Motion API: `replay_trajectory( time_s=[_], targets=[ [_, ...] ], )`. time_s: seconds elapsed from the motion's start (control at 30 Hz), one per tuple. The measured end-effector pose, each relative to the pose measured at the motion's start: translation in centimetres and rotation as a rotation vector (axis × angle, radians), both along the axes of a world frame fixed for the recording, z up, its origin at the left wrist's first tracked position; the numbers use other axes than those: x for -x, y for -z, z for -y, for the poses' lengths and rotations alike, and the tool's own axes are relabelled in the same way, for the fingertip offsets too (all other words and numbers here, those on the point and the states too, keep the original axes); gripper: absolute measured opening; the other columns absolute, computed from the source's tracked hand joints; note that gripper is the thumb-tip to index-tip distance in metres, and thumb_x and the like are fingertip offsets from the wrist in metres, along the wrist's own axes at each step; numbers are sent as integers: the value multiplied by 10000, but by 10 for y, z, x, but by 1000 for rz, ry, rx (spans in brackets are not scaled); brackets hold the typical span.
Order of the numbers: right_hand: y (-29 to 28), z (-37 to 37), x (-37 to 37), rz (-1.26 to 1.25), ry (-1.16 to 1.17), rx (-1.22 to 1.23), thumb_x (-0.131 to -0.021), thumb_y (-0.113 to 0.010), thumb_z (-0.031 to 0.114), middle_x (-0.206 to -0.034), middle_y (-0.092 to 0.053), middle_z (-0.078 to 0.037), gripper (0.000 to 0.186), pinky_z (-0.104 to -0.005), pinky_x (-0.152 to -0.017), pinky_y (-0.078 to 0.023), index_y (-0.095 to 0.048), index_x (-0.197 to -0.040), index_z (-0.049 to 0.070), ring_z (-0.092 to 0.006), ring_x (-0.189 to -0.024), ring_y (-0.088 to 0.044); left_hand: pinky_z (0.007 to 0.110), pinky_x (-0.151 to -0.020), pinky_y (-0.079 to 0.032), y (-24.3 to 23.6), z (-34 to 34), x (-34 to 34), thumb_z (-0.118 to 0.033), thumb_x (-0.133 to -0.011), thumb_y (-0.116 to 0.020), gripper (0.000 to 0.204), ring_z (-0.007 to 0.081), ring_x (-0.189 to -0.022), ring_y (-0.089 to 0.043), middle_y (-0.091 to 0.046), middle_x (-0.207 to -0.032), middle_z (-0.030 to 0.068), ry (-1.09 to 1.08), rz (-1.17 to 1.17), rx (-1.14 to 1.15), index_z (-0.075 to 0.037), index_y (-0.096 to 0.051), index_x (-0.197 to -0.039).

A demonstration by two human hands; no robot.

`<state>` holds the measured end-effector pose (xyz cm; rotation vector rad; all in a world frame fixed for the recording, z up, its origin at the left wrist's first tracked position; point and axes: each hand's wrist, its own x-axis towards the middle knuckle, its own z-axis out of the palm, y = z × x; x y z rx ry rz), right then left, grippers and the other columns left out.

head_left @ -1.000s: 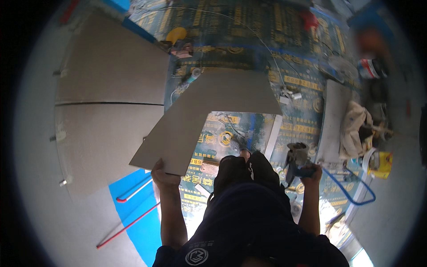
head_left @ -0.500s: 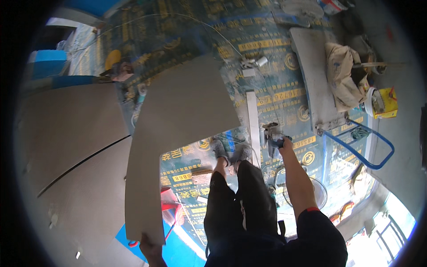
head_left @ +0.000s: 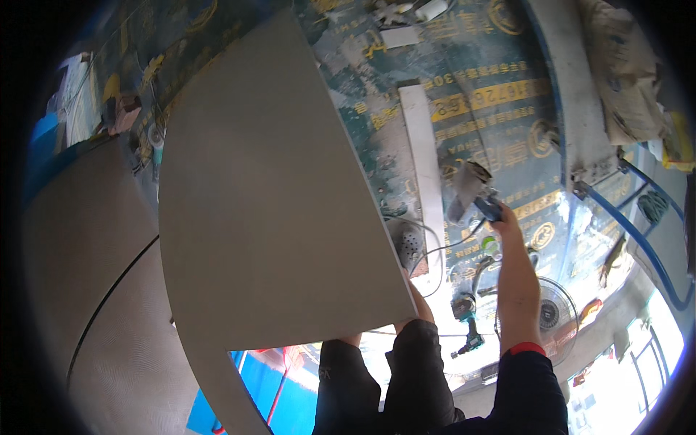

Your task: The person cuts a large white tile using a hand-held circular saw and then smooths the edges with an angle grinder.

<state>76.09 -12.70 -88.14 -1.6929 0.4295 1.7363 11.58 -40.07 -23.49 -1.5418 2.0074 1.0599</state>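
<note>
A large grey board (head_left: 268, 188) with a cut-out corner fills the middle, held up in front of my legs; its narrow arm runs off the lower edge. My left hand is out of view. My right hand (head_left: 505, 216) is closed on a dark-handled power tool (head_left: 468, 190), blurred, with a cable. Below the tool a white strip (head_left: 420, 152) lies on the printed green floor covering (head_left: 493, 101), beside my perforated shoe (head_left: 410, 243). A teal cordless tool (head_left: 467, 326) lies further down, near a round fan (head_left: 547, 315).
Large grey boards (head_left: 94, 239) are at the left, by blue sheeting (head_left: 43, 138). At the right stands a trolley (head_left: 576, 130) with a blue tubular handle (head_left: 629, 225), carrying a paper sack (head_left: 623, 87) and a yellow container (head_left: 678, 138). Small white fittings (head_left: 431, 10) lie at the top.
The board has come up closer and turned more upright, now covering much of the view. My left hand has dropped out of sight. My right hand still grips the tool, and the view has shifted.
</note>
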Motion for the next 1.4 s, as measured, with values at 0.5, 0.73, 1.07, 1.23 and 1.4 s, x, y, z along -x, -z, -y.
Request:
replay_trajectory(
  time_s=[0.5,0.73,1.07,1.23,1.4],
  targets=[
    [-238,-64,245,-444,-326,-18,-927,-352,618,-1084,-623,-140,709,-365,-834,-486,-463,-1296,22,-228,-937,-602,485,-1030,-368,12,72,-25,-369,-952,-456,481,326,-1192,-468,-508,-1310,148,-42,-103,-285,-41,-452,-1303],
    [-343,-142,338,-525,-489,-217,-961,-470,396,-1055,-637,-86,463,-277,-630,-551,-528,-1216,15,-172,-855,-645,485,-1051,-343,88,205,-34,-383,-967,-420,529,335,-1248,-424,-445,-1382,138,970,-76,-372,-41,-384,-1369],
    [-403,-207,338,-146,-1062,-427,-854,-622,167,-932,-653,-101,284,-249,-535,-513,-603,-1049,-39,-160,-697,-652,354,-922,-473,81,71,-61,-358,-939,-496,483,248,-1166,-521,-529,-1274,113,402,-200,-744,-45,-449,-1304],
    [-498,-289,405,-37,-1221,-477,-832,-627,151,-938,-659,-93,259,-299,-690,-536,-618,-1026,-20,-200,-796,-659,412,-902,-483,121,81,-97,-425,-947,-463,479,288,-1098,-559,-576,-1197,122,-310,24,-982,-64,-494,-1260],
    [-622,-353,505,16,-1301,-661,-777,-619,97,-951,-647,-139,275,-325,-779,-507,-610,-989,-79,-239,-880,-645,455,-981,-443,190,72,-207,-454,-886,-545,650,328,-1178,-503,-495,-1285,186,-541,315,-1605,-32,-371,-1348]
  ],
)
